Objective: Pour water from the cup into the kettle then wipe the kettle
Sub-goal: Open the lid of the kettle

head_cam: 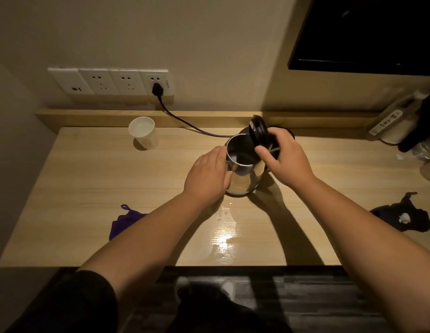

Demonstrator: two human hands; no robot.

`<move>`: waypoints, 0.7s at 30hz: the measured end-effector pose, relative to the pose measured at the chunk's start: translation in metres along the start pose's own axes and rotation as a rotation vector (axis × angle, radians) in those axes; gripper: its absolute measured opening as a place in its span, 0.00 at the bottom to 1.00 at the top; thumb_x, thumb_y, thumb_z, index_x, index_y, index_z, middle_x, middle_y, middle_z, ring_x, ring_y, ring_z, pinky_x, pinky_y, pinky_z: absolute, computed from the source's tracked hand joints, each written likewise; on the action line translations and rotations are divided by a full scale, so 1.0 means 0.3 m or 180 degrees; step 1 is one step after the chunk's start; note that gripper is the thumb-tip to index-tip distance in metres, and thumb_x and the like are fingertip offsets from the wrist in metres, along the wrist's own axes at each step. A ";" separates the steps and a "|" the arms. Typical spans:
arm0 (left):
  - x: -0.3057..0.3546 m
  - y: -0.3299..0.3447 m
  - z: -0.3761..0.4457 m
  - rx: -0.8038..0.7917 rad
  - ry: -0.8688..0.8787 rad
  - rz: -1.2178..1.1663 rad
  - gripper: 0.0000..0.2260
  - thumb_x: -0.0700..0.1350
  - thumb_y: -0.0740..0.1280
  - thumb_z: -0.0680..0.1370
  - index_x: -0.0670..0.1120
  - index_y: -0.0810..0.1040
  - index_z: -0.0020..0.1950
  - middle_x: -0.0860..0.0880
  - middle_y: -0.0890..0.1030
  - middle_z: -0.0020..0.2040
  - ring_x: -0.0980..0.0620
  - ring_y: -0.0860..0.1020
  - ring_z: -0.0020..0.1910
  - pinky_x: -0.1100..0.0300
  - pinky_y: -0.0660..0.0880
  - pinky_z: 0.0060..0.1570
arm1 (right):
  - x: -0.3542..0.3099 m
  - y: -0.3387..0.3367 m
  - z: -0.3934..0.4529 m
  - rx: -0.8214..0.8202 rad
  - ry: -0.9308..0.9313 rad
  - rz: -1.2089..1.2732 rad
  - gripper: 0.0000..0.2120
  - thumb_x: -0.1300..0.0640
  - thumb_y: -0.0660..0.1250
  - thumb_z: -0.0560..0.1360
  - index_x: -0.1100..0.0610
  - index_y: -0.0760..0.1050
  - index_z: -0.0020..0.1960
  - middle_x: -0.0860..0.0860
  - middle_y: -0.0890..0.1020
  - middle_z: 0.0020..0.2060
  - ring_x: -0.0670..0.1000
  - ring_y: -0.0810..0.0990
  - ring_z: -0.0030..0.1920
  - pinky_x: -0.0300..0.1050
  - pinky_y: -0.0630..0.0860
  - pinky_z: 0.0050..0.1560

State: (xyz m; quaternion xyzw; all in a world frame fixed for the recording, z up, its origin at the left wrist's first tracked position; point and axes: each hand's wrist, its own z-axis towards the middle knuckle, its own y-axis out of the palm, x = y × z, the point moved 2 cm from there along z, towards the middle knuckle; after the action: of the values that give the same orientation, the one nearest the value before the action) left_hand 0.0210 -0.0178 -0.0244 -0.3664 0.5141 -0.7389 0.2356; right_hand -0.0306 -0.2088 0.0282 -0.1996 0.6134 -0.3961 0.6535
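A steel kettle (244,175) stands at the middle of the wooden table (89,188), its black lid (258,133) swung up and its mouth open. My left hand (208,176) grips the kettle's left side, fingers at the rim and thumb on the wall. My right hand (285,158) holds the lid and handle area, thumb against the lid's lower edge. A white paper cup (144,133) with water in it stands apart at the back left. A purple cloth (122,223) lies near the front left, partly hidden by my left forearm.
A black cord (182,121) runs from the wall socket (157,88) to the kettle's base. A dark cloth (401,217) lies at the right edge. Bottles and a dark object (401,121) crowd the back right corner. A wet, shiny patch (224,234) sits near the front edge.
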 end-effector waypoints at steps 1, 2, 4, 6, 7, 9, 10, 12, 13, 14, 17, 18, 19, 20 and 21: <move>-0.003 0.001 0.000 -0.0021 0.0016 0.0012 0.25 0.50 0.63 0.78 0.46 0.62 0.73 0.48 0.70 0.68 0.51 0.70 0.66 0.58 0.66 0.66 | 0.003 -0.005 -0.003 0.0088 0.0166 0.0230 0.18 0.52 0.67 0.79 0.55 0.71 0.66 0.50 0.77 0.58 0.48 0.75 0.56 0.44 0.73 0.52; -0.007 0.003 0.000 -0.0046 0.0035 0.0034 0.25 0.51 0.63 0.78 0.46 0.61 0.73 0.48 0.70 0.69 0.50 0.69 0.66 0.57 0.65 0.66 | 0.009 -0.009 -0.007 0.0178 0.0321 0.0440 0.16 0.52 0.66 0.79 0.54 0.71 0.66 0.49 0.78 0.55 0.47 0.76 0.54 0.43 0.73 0.51; -0.010 0.005 0.000 -0.0081 0.0055 0.0095 0.26 0.51 0.63 0.78 0.45 0.61 0.73 0.48 0.69 0.70 0.50 0.69 0.67 0.56 0.65 0.67 | 0.023 -0.020 -0.016 0.0370 0.0616 0.0792 0.13 0.53 0.63 0.81 0.54 0.70 0.63 0.48 0.78 0.52 0.42 0.76 0.50 0.39 0.72 0.47; -0.011 0.006 0.000 -0.0090 0.0054 0.0124 0.26 0.51 0.63 0.78 0.45 0.61 0.73 0.48 0.70 0.69 0.50 0.69 0.67 0.57 0.65 0.67 | 0.044 -0.025 -0.025 0.0536 0.0869 0.1050 0.11 0.52 0.62 0.81 0.54 0.71 0.61 0.47 0.78 0.51 0.40 0.76 0.49 0.37 0.71 0.45; -0.011 0.007 0.000 -0.0098 0.0056 0.0129 0.26 0.51 0.63 0.78 0.45 0.61 0.73 0.47 0.69 0.70 0.50 0.69 0.67 0.57 0.65 0.67 | 0.053 -0.022 -0.030 0.0581 0.0954 0.1142 0.10 0.52 0.62 0.81 0.54 0.72 0.60 0.46 0.78 0.50 0.40 0.76 0.49 0.38 0.71 0.45; -0.012 0.008 -0.001 -0.0126 0.0053 0.0133 0.26 0.51 0.63 0.79 0.45 0.61 0.74 0.48 0.69 0.70 0.50 0.68 0.67 0.56 0.65 0.68 | 0.064 -0.013 -0.036 0.0604 0.1045 0.1298 0.10 0.50 0.62 0.81 0.54 0.72 0.59 0.47 0.79 0.50 0.44 0.77 0.50 0.39 0.73 0.46; -0.014 0.009 0.000 -0.0133 0.0047 0.0133 0.25 0.51 0.63 0.79 0.45 0.61 0.74 0.48 0.69 0.70 0.50 0.68 0.67 0.56 0.65 0.67 | 0.065 -0.008 -0.038 0.0611 0.1070 0.1357 0.11 0.50 0.62 0.81 0.54 0.72 0.59 0.47 0.79 0.50 0.45 0.77 0.51 0.40 0.73 0.47; -0.015 0.008 0.001 -0.0142 0.0056 0.0118 0.25 0.51 0.62 0.78 0.46 0.61 0.73 0.48 0.70 0.68 0.51 0.69 0.66 0.56 0.66 0.66 | 0.065 -0.003 -0.038 0.0639 0.1097 0.1400 0.10 0.50 0.62 0.81 0.53 0.72 0.60 0.47 0.79 0.51 0.44 0.77 0.51 0.41 0.73 0.49; -0.014 0.006 0.002 -0.0145 0.0066 0.0107 0.24 0.51 0.62 0.78 0.46 0.62 0.72 0.49 0.70 0.68 0.51 0.69 0.65 0.57 0.66 0.66 | 0.064 -0.004 -0.037 0.0646 0.1093 0.1384 0.10 0.50 0.62 0.81 0.53 0.71 0.60 0.46 0.79 0.51 0.43 0.77 0.52 0.41 0.73 0.49; -0.012 0.003 0.004 -0.0148 0.0071 0.0095 0.24 0.51 0.63 0.78 0.46 0.62 0.72 0.49 0.70 0.67 0.51 0.69 0.65 0.57 0.67 0.66 | 0.063 -0.007 -0.037 0.0637 0.1081 0.1353 0.10 0.50 0.62 0.81 0.52 0.71 0.60 0.46 0.78 0.51 0.42 0.77 0.52 0.41 0.73 0.50; -0.011 -0.014 0.000 -0.0146 0.0028 0.0088 0.24 0.52 0.62 0.78 0.46 0.62 0.71 0.48 0.70 0.67 0.51 0.69 0.66 0.56 0.66 0.67 | 0.061 -0.015 -0.039 0.0564 0.1067 0.1220 0.13 0.49 0.61 0.81 0.53 0.71 0.63 0.47 0.79 0.54 0.45 0.77 0.54 0.44 0.74 0.53; -0.014 -0.022 -0.004 -0.0153 0.0001 0.0105 0.24 0.52 0.62 0.79 0.45 0.62 0.72 0.48 0.70 0.68 0.50 0.68 0.67 0.56 0.65 0.68 | 0.060 -0.018 -0.040 0.0546 0.1066 0.1155 0.15 0.48 0.61 0.81 0.53 0.71 0.65 0.48 0.79 0.56 0.46 0.77 0.55 0.44 0.74 0.53; -0.020 -0.033 -0.011 -0.0164 -0.0034 0.0130 0.23 0.52 0.61 0.79 0.45 0.63 0.72 0.47 0.70 0.68 0.50 0.68 0.67 0.56 0.63 0.68 | 0.057 -0.022 -0.041 0.0553 0.1062 0.1068 0.16 0.48 0.62 0.81 0.54 0.70 0.66 0.48 0.78 0.58 0.47 0.76 0.57 0.43 0.73 0.53; -0.029 -0.044 -0.019 -0.0183 -0.0074 0.0167 0.23 0.52 0.60 0.80 0.45 0.63 0.72 0.47 0.70 0.69 0.49 0.67 0.68 0.55 0.62 0.69 | 0.052 -0.029 -0.043 0.0603 0.1050 0.0960 0.18 0.48 0.62 0.81 0.54 0.69 0.68 0.49 0.77 0.60 0.46 0.75 0.59 0.42 0.72 0.54; -0.041 -0.057 -0.028 -0.0208 -0.0115 0.0224 0.23 0.52 0.59 0.80 0.45 0.64 0.72 0.46 0.70 0.70 0.48 0.67 0.69 0.55 0.61 0.69 | 0.046 -0.040 -0.045 0.0701 0.1016 0.0813 0.20 0.48 0.62 0.81 0.54 0.68 0.69 0.50 0.76 0.62 0.47 0.73 0.61 0.43 0.71 0.56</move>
State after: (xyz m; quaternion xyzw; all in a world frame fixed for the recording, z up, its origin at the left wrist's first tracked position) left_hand 0.0226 0.0023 -0.0139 -0.3689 0.5462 -0.7062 0.2586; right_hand -0.0477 -0.2236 0.0261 0.0173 0.6823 -0.4012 0.6109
